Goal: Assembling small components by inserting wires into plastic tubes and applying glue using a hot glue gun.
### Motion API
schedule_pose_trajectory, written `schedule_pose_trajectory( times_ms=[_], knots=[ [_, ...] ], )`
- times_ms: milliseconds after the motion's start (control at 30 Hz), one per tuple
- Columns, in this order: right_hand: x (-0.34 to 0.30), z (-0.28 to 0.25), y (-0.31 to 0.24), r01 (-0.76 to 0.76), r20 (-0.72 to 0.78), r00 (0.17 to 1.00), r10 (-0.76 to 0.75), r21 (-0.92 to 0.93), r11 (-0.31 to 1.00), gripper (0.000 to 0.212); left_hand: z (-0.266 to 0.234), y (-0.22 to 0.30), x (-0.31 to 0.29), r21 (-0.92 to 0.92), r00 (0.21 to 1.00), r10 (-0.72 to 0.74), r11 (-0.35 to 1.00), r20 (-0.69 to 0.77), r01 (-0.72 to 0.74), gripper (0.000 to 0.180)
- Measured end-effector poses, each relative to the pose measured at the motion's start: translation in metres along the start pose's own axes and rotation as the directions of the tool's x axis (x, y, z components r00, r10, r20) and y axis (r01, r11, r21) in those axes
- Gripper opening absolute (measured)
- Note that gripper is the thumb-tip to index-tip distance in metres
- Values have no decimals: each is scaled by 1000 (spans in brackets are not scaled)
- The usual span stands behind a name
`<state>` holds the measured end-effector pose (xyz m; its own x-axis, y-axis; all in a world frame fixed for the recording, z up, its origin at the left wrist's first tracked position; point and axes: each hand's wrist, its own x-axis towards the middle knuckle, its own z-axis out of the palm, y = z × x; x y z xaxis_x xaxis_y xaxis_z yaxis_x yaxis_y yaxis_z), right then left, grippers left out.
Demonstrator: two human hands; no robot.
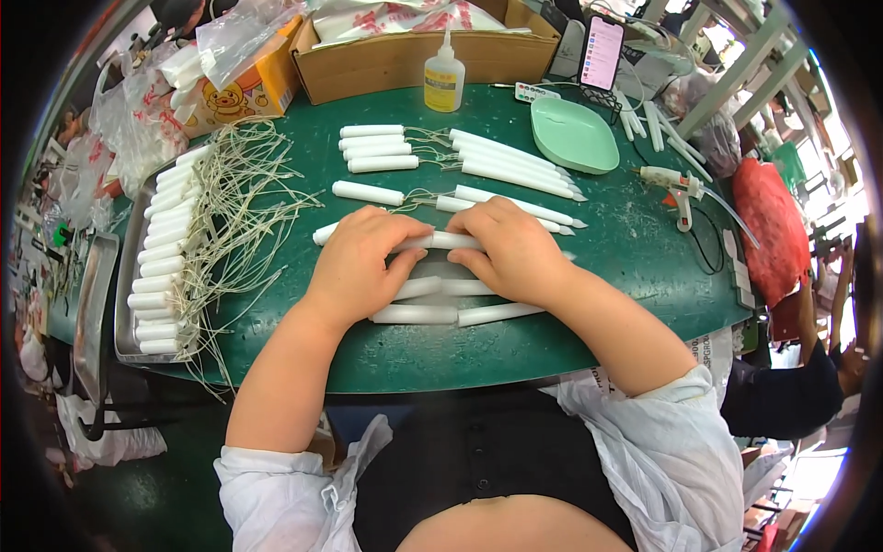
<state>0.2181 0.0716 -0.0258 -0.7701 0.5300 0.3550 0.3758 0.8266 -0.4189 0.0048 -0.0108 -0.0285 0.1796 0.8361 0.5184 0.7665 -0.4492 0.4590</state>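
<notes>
My left hand (361,262) is closed round a short white tube. My right hand (515,253) pinches a longer white candle stick (452,241), its end meeting the tube's end between my fingertips. Just nearer to me lie two more white pairs placed end to end, among them a short tube (414,315) and a candle stick (501,315). Beyond my hands are several short white tubes (377,164), linked by thin wires (432,136) to candle sticks with flame-shaped tips (515,166). Both hands partly cover other pieces.
On the left, a metal tray (124,313) holds several wired white tubes (164,250). A glue bottle (443,78) stands before a cardboard box (368,69). To the right are a green dish (575,138), a glue gun (676,189), a phone (602,53) and a red bag (768,225).
</notes>
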Motion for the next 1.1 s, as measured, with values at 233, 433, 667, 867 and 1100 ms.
schedule_pose_trajectory(
  times_ms=[233, 433, 667, 867, 1100],
  knots=[
    [-2, 10, 9, 46, 12, 999, -47, 65, 997, 21, 5, -7, -1, -86, 996, -54, 994, 77, 61, 20],
    [10, 7, 30, -15, -180, 984, -13, -151, 988, 19, -7, -25, 5, 308, 994, -98, 945, -57, 111, 19],
    [15, 13, 29, -74, -91, 994, 54, -231, 970, 18, -10, -37, 4, 155, 908, -411, 905, 84, 395, 18],
    [7, 6, 15, -40, -193, 981, 30, -49, 998, 21, -7, -25, 2, 34, 932, -359, 933, 53, 358, 27],
    [-7, -13, -8, 26, -253, 967, 3, 110, 994, 20, -11, 12, 2, -98, 946, -292, 955, -144, 280, 35]
  ],
)
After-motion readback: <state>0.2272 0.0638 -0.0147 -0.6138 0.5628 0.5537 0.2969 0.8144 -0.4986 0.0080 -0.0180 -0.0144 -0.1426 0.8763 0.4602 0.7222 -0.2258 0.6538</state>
